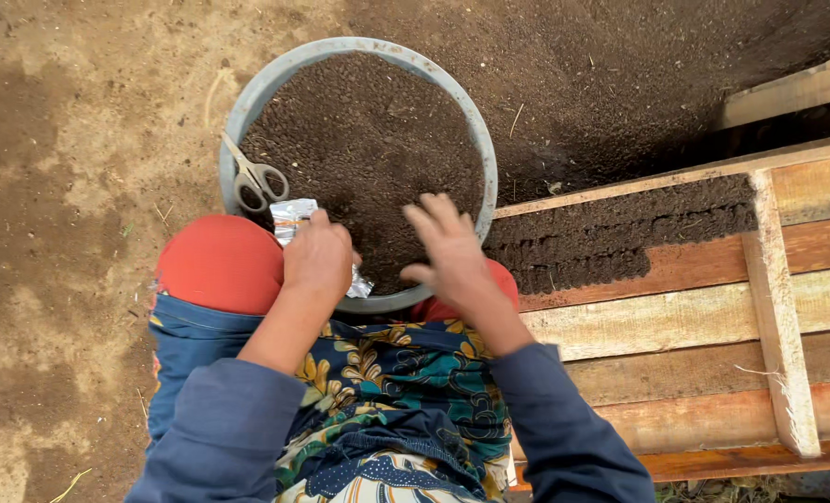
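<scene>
Things on the dirt ground

Grey metal scissors [255, 176] lie on the bowl's edge. A long wooden tray [713, 307] holds dark soil blocks [620, 233].

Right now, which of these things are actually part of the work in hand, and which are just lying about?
In use:
- left hand gripping a silvery foil packet
- right hand, open over the soil
- grey basin of dark soil

Lying about:
- scissors resting on the basin's rim
- wooden frame with soil packed along one edge
- bare earth ground

Bare dirt ground [70, 168], grey soil-filled basin [247, 102] on it, wooden plank frame [713, 317] alongside
</scene>
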